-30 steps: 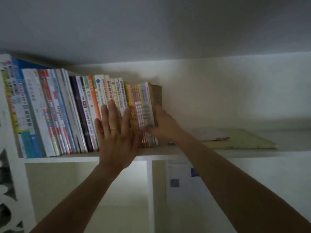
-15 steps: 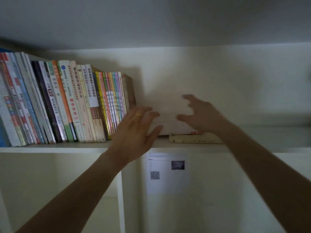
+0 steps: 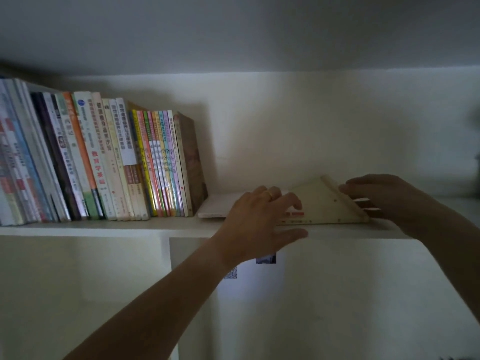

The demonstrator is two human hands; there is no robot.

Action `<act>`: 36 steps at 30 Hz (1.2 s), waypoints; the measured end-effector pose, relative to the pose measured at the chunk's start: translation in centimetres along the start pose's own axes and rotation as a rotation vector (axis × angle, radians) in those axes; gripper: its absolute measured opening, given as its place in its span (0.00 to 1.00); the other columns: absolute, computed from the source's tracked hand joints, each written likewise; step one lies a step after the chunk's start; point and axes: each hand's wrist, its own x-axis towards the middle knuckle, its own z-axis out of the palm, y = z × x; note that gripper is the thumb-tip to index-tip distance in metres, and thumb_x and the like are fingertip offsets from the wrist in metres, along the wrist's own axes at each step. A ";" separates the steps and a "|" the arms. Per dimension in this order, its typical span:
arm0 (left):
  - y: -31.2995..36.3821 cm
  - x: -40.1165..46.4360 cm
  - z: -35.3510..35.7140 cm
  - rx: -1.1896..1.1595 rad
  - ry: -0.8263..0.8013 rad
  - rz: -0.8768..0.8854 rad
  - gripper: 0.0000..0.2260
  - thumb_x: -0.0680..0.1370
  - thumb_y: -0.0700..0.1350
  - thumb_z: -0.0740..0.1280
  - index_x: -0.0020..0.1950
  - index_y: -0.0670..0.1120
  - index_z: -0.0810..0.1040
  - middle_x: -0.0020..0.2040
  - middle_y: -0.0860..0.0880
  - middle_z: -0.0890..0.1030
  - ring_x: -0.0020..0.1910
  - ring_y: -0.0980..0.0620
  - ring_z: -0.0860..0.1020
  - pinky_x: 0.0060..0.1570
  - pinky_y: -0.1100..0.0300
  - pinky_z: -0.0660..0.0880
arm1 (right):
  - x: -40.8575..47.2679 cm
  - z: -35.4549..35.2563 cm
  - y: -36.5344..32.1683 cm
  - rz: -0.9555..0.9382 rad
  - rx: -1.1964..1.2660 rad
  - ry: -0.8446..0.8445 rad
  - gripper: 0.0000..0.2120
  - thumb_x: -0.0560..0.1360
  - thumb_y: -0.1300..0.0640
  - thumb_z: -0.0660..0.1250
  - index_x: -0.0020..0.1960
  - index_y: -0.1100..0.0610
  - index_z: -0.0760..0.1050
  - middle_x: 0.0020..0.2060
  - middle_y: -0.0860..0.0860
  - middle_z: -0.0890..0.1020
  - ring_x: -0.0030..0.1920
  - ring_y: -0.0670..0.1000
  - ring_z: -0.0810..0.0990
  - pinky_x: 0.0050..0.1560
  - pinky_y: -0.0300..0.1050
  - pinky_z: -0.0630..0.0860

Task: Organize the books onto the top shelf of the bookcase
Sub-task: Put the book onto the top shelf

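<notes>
Flat books (image 3: 324, 203) right of row (image 3: 117, 162) on shelf (image 3: 104, 228): top one tilted up by right hand (image 3: 384, 201), fingers curled on edge. Left hand (image 3: 259, 216) fingers spread, resting. Should be stood upright against row.

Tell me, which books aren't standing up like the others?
The pale cream book being tipped up between both hands, and the flat white book lying beside it. The row of colourful upright books to their left stands on end.
</notes>
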 end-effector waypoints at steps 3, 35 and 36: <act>0.1 -0.4 -0.8 -0.063 0.000 -0.123 0.32 0.73 0.70 0.68 0.73 0.58 0.72 0.52 0.53 0.78 0.52 0.51 0.75 0.53 0.51 0.76 | -1.3 0.6 -1.2 -0.045 0.171 -0.097 0.26 0.65 0.51 0.78 0.61 0.52 0.80 0.56 0.52 0.85 0.56 0.56 0.83 0.64 0.54 0.77; -8.7 -1.5 -3.4 0.728 0.218 -0.450 0.27 0.80 0.41 0.56 0.79 0.34 0.62 0.81 0.34 0.58 0.81 0.33 0.51 0.80 0.39 0.42 | -2.9 3.8 0.4 -0.642 -1.059 -0.145 0.30 0.70 0.31 0.71 0.70 0.29 0.67 0.69 0.36 0.73 0.65 0.43 0.73 0.60 0.39 0.69; -9.0 -1.7 -3.8 0.714 0.209 -0.460 0.28 0.79 0.44 0.58 0.78 0.36 0.64 0.81 0.34 0.56 0.82 0.34 0.48 0.80 0.40 0.41 | -3.0 3.6 0.1 -0.650 -1.036 -0.122 0.28 0.70 0.32 0.71 0.69 0.29 0.68 0.67 0.36 0.75 0.63 0.43 0.73 0.56 0.38 0.68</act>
